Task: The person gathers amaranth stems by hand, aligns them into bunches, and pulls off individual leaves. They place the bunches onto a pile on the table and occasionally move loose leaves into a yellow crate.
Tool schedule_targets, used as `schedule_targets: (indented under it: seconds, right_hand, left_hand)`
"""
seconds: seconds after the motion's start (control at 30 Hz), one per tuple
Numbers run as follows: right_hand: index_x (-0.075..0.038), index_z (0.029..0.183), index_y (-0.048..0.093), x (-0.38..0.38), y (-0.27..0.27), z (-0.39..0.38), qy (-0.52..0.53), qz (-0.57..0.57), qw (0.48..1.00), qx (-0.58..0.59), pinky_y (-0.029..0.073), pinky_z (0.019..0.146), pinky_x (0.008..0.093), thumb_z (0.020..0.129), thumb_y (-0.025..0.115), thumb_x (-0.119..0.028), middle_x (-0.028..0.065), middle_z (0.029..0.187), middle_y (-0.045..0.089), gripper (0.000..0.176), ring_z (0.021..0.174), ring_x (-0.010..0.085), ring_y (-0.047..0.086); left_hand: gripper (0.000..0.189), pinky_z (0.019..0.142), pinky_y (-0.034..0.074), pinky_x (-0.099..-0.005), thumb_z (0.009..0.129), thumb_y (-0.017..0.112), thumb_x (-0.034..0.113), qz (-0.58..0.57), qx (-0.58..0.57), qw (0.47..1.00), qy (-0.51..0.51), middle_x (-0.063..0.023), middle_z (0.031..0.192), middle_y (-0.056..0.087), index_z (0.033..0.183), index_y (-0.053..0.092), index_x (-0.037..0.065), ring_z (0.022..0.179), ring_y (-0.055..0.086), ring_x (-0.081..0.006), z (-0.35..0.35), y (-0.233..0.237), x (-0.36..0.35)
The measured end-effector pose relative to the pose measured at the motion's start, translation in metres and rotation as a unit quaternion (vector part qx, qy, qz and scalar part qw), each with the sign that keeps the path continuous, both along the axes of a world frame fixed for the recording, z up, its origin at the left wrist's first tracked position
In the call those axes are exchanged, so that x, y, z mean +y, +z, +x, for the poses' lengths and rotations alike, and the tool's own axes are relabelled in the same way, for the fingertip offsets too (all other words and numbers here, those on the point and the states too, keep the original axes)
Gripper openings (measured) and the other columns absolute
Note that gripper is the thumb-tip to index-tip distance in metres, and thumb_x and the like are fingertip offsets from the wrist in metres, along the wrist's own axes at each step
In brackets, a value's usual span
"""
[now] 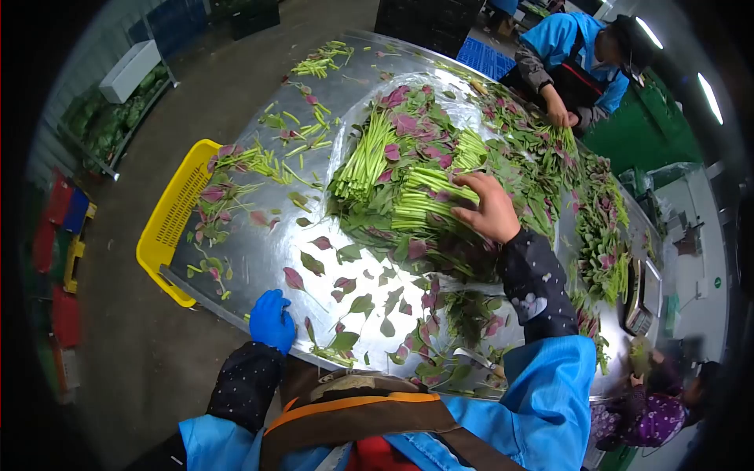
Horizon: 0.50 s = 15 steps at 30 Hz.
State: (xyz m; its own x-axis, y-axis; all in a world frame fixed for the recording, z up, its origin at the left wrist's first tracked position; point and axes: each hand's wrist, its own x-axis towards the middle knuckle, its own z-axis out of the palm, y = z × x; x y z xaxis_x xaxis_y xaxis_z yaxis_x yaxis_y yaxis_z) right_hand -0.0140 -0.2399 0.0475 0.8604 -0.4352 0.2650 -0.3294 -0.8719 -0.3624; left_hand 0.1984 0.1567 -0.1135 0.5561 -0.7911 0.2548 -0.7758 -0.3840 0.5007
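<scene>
Right hand [491, 210] lay palm down on one bundle of green stems [420, 202], fingers spread and slightly bent over the cut ends, pressing rather than closing round them. That bundle sat near the middle of the metal table [259, 251], on a heap of green and purple leaves. Two more stem bundles showed beside it: one [363, 161] to its left, one [469, 147] just above it. Left hand [271, 320], in a blue glove, was curled at the near table edge; whether it gripped anything could not be told. Loose leaves [312, 263] lay scattered between the two hands. One yellow crate [169, 220] stood against the table's left end. Two other people worked at the far side: one in a blue jacket [577, 55], one in purple [652, 408].
</scene>
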Motion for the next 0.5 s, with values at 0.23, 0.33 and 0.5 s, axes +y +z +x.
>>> schedule_targets:
  seconds: [0.23, 0.33, 0.5]
  right_hand:
    - [-0.007, 0.124, 0.045, -0.035, -0.032, -0.004, -0.031, -0.052, 0.979, 0.192, 0.040, 0.090, 0.0438, 0.045, 0.086, -0.038, 0.0146, 0.118, 0.048, 0.094, 0.110, 0.0365, 0.046]
    - [-0.007, 0.120, 0.047, -0.024, -0.027, -0.006, -0.061, -0.056, 0.974, 0.213, 0.039, 0.093, 0.0436, 0.044, 0.086, -0.038, 0.0151, 0.118, 0.048, 0.091, 0.110, 0.0364, 0.045]
    - [-0.006, 0.132, 0.039, -0.051, -0.036, -0.008, 0.019, -0.085, 0.987, 0.136, 0.038, 0.096, 0.0421, 0.042, 0.087, -0.040, 0.0160, 0.129, 0.044, 0.107, 0.118, 0.0356, 0.042]
  left_hand:
    - [0.018, 0.089, 0.042, -0.0451, 0.068, 0.055, 0.002, -0.002, 0.014, 1.000, 0.016, -0.0168, 0.109, 0.059, 0.085, 0.059, 0.005, 0.106, 0.052, -0.0368, 0.004, -0.002, 0.002]
    - [0.018, 0.089, 0.042, -0.0451, 0.068, 0.055, 0.002, -0.003, 0.012, 1.000, 0.019, -0.0167, 0.110, 0.059, 0.085, 0.059, 0.005, 0.107, 0.052, -0.0368, 0.000, -0.003, 0.006]
    - [0.018, 0.090, 0.042, -0.0448, 0.068, 0.054, 0.001, 0.000, 0.004, 1.000, 0.010, -0.0171, 0.109, 0.059, 0.085, 0.058, 0.004, 0.108, 0.052, -0.0370, -0.001, -0.006, 0.003]
